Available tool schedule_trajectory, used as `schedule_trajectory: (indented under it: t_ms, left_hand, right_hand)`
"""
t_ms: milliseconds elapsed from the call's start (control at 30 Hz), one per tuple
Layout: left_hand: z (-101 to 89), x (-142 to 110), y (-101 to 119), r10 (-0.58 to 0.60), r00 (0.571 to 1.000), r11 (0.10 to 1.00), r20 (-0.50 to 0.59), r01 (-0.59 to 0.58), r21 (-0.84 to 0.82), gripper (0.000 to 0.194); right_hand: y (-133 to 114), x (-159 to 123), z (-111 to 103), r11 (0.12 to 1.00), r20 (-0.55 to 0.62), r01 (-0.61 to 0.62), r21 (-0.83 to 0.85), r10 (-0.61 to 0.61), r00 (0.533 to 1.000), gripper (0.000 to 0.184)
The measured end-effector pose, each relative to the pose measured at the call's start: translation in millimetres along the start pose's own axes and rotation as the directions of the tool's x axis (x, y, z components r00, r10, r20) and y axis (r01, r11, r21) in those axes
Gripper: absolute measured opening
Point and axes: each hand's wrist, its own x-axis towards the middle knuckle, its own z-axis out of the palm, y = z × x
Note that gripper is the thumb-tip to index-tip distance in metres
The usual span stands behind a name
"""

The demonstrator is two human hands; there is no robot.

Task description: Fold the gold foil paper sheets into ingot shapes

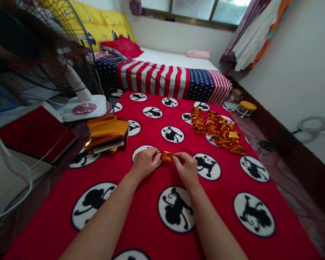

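Note:
Between my two hands is a small folded piece of gold foil paper [167,156], held just above the red cloth with monkey prints [219,216]. My left hand [145,160] pinches its left end between thumb and fingers. At its right end, my right hand [186,168] pinches in the same way. A stack of flat gold foil sheets [107,131] lies to the left, beyond my left hand. Over on the right, several folded gold foil pieces [218,130] sit in rows on the cloth.
A standing fan [83,106] is at the left, beside a dark red panel [32,131]. White cables [29,173] loop at the left edge. Behind the cloth is a bed with a striped and starred cover [157,77]. A yellow stool [247,105] stands on the floor at the right.

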Motion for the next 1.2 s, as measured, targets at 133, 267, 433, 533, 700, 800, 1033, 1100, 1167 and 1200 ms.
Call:
schedule_trajectory:
  t_ms: [133,267,433,533,700,800,1033,1100,1167,1200]
  left_hand:
    - [0.2,-0.7,3.0,0.037,0.999,0.999,0.028,-0.037,-0.017,0.030]
    - [0.5,-0.9,3.9,0.065,0.997,0.997,0.034,-0.064,-0.037,0.027]
    - [3.4,-0.9,3.2,0.067,0.998,0.998,0.013,-0.067,-0.017,0.022]
    - [3.9,-1.1,4.0,0.060,0.998,0.998,0.002,-0.060,-0.004,0.022]
    - [5.1,-0.5,4.0,-0.002,0.998,1.000,-0.064,0.003,0.005,0.024]
    - [6.5,0.0,3.1,-0.011,0.997,1.000,-0.080,0.012,0.010,0.026]
    - [6.4,0.4,2.6,-0.015,0.993,0.999,-0.115,0.019,0.031,0.025]
    - [6.0,0.1,3.8,-0.013,0.994,0.999,-0.112,0.016,0.032,0.025]
    - [5.6,-0.6,5.4,-0.010,0.995,0.999,-0.102,0.014,0.038,0.024]
    - [5.5,-0.9,6.1,-0.008,0.995,0.999,-0.098,0.012,0.043,0.023]
  right_hand:
    - [2.5,0.2,0.9,0.996,0.023,0.028,-0.082,-0.026,0.999,0.016]
    - [3.9,0.4,0.2,0.994,-0.003,0.002,-0.105,-0.002,1.000,0.016]
    - [3.8,-0.3,1.0,0.996,-0.015,-0.054,-0.069,0.053,0.998,0.018]
    - [3.3,-0.1,0.9,0.995,-0.015,-0.067,-0.072,0.066,0.998,0.018]
    - [0.1,-0.3,-0.4,0.998,0.068,-0.039,-0.043,0.041,0.997,0.017]
    - [-1.1,-0.4,0.5,0.998,0.073,-0.057,-0.012,0.058,0.996,0.016]
    - [-1.3,0.2,0.5,0.988,0.063,-0.109,-0.106,0.116,0.991,0.026]
    - [-1.6,0.4,0.1,0.988,0.073,-0.078,-0.136,0.089,0.993,0.029]
    - [-2.0,0.5,0.0,0.985,0.061,-0.058,-0.162,0.069,0.996,0.030]
    - [-2.2,0.6,0.0,0.984,0.049,-0.056,-0.170,0.065,0.997,0.030]
